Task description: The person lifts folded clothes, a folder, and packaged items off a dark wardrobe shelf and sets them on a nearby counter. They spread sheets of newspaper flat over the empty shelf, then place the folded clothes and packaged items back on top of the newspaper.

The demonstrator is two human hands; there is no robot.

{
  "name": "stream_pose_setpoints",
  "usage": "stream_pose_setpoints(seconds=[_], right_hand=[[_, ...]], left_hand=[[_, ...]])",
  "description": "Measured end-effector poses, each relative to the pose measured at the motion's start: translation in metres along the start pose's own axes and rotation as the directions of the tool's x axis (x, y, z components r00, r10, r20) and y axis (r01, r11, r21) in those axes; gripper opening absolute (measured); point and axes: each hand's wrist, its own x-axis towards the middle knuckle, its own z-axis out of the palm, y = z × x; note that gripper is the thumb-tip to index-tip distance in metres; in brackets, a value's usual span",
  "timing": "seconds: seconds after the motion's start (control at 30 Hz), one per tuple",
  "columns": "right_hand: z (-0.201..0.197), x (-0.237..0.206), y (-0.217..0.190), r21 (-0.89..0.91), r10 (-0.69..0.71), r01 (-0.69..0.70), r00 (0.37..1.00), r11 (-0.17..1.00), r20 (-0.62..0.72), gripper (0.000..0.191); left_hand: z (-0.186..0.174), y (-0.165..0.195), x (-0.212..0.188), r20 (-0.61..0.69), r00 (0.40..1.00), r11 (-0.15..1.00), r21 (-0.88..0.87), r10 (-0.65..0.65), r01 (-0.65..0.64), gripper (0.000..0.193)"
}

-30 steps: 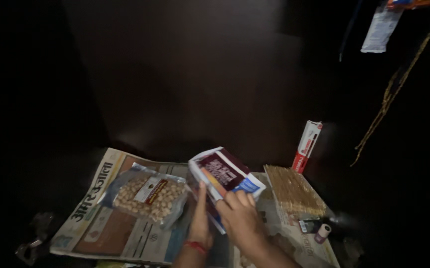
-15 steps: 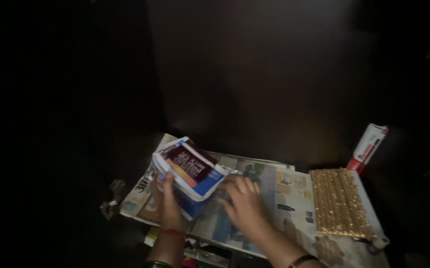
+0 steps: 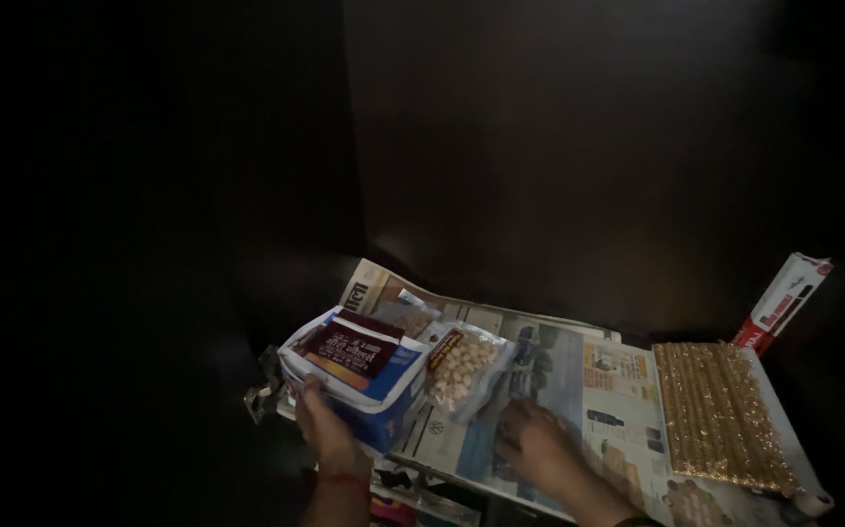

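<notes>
The left hand (image 3: 320, 420) is clamped on the near left edge of a blue-and-white paper-wrapped bundle (image 3: 369, 381), fingers curled over its rim; a dark maroon printed packet (image 3: 352, 348) lies flat on top of that bundle. The bundle rests at the left end of a spread of printed newspaper sheets (image 3: 559, 381) lining a dark shelf. The right hand (image 3: 537, 446) lies palm down on the newspaper, fingers loosely spread and holding nothing. Half a second ago it was touching the right side of the bundle; now it sits well apart from it.

Between the hands, touching the bundle's right side, lies a clear plastic pouch of pale round nuts (image 3: 462, 366), which the bundle hid in the earlier frame. Farther right, a flat card wound with gold sequinned trim (image 3: 720, 415) lies on the paper. Beyond it, a red-and-white slim carton (image 3: 784, 303) leans against the dark back wall. Small dark metal clips (image 3: 261, 395) sit just left of the bundle, dim and hard to read.
</notes>
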Motion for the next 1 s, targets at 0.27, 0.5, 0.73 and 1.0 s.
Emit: stream_pose_setpoints(seconds=[0.27, 0.5, 0.73, 1.0], right_hand=[[-0.008, 0.021, -0.006, -0.185, 0.182, -0.134, 0.945, 0.973, 0.272, 0.063], [-0.03, 0.034, -0.016, -0.213, 0.222, -0.147, 0.892, 0.966, 0.394, 0.068], [-0.033, 0.036, -0.015, -0.205, 0.23, -0.151, 0.863, 0.967, 0.45, 0.07], [-0.029, 0.034, -0.008, -0.258, 0.21, -0.096, 0.861, 0.961, 0.462, 0.079]], left_hand=[[-0.012, -0.003, 0.003, -0.095, 0.994, 0.978, 0.206, 0.049, -0.028, 0.083], [0.013, -0.013, 0.011, -0.02, 0.983, 0.975, 0.13, 0.183, -0.179, 0.082], [0.04, -0.011, 0.002, -0.065, 0.932, 0.799, 0.538, 0.356, -0.268, 0.092], [0.048, -0.005, 0.002, -0.145, 0.979, 0.987, 0.098, 0.141, -0.128, 0.087]])
